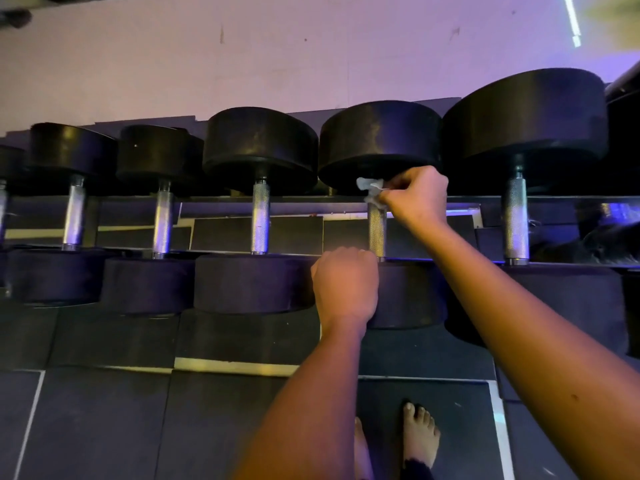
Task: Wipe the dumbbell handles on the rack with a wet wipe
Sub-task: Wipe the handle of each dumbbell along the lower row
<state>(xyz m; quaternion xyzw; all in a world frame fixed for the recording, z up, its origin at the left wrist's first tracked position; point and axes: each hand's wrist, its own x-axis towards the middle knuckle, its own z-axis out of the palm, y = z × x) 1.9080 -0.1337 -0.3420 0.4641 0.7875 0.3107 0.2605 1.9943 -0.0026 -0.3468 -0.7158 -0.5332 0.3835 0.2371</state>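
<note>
Several black dumbbells with knurled steel handles lie side by side on a rack (221, 206). My right hand (415, 197) grips a crumpled wet wipe (370, 187) around the far end of one dumbbell's handle (376, 233), just below its far head. My left hand (344, 284) rests with curled fingers on the near head (408, 296) of that same dumbbell, beside the handle's near end. I cannot tell whether the left hand holds anything.
Neighbouring handles stand at the left (259, 218) and at the right (516, 225). A pale wall (277, 57) rises behind the rack. Dark floor mats (104, 420) and my bare feet (419, 434) lie below.
</note>
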